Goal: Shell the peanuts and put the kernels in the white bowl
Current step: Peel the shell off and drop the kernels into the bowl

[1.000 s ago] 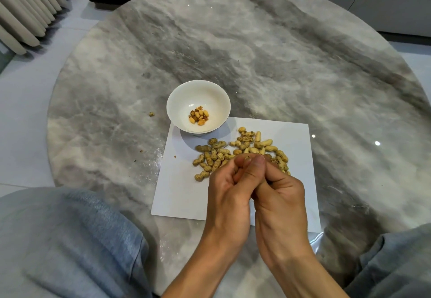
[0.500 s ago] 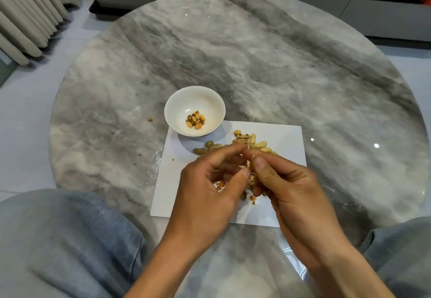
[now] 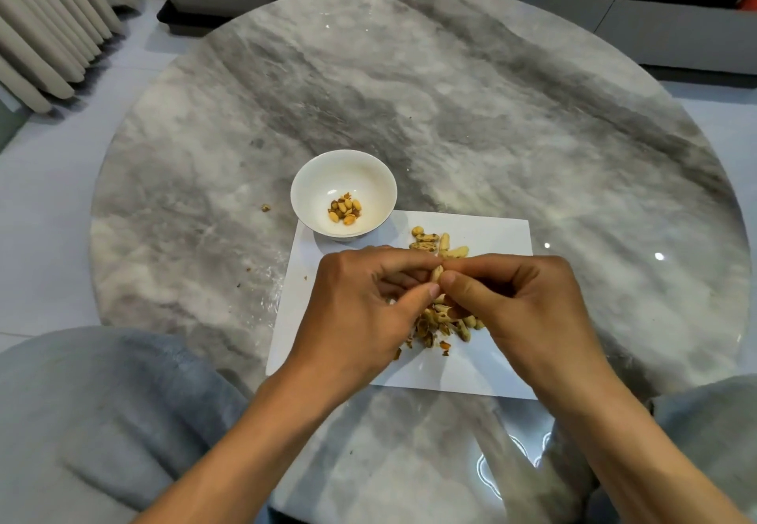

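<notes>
My left hand (image 3: 360, 310) and my right hand (image 3: 520, 302) meet over a white paper sheet (image 3: 491, 372). Together their thumbs and forefingers pinch one pale peanut (image 3: 436, 273). Under the hands lies a heap of broken shells and peanuts (image 3: 440, 325), partly hidden. Several unshelled peanuts (image 3: 440, 243) show beyond my fingers. The white bowl (image 3: 343, 179) stands at the sheet's far left corner and holds several kernels (image 3: 345, 209).
The round grey marble table (image 3: 450, 105) carries a few shell crumbs (image 3: 266, 207) left of the bowl. My grey-clad knees (image 3: 94, 413) sit under the table's near edge. Curtains hang at the far left, above a tiled floor.
Both hands have drawn nearer to me and spread apart, off the peanut heap's far end. Broken shell pieces now show under them. The camera has tilted, so the table sits lower in view.
</notes>
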`<state>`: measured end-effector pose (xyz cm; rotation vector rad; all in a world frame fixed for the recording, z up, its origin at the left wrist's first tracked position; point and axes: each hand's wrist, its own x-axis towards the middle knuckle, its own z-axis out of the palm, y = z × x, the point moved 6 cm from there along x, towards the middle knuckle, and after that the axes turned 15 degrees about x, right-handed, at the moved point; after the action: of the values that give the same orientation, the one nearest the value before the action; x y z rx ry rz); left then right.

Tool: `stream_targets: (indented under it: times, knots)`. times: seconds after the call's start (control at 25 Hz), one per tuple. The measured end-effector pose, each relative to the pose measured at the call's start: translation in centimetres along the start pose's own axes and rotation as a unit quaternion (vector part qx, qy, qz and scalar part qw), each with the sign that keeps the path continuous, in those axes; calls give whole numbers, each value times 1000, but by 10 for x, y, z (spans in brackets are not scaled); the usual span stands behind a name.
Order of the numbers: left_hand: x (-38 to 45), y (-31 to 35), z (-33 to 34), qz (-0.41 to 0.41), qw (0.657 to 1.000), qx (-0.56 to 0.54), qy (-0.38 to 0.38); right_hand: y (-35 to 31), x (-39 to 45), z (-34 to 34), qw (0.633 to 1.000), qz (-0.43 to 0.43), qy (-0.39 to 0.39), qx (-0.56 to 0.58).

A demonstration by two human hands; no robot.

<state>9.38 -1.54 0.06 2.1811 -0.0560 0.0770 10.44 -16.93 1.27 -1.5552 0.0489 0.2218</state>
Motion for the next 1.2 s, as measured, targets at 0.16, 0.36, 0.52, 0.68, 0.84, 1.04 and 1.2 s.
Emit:
stream_targets:
  times: [0.16, 0.36, 0.52, 0.68, 0.84, 1.04, 1.2]
  knots:
    - [4, 0, 0, 1, 999, -35, 3, 1, 5, -4, 1000, 0, 21, 11]
    - [5, 6, -4, 33, 999, -30, 14, -3, 8, 0, 1000, -9, -1, -9]
    - [3, 9, -4, 61, 998, -19, 22, -3, 6, 5, 999, -32, 4, -37]
    - [2, 7, -3, 45, 998, -49, 16, -1, 5, 4, 998, -47, 28, -29]
    - [4, 4, -1, 7, 994, -109, 5, 6, 5, -1, 997, -26, 61, 31]
    - [6, 2, -2, -37, 988, -147, -1, 11, 5, 1, 992, 24, 57, 112]
    - [8, 1, -6, -40, 990, -133, 6, 14, 4, 5, 983, 46, 43, 171]
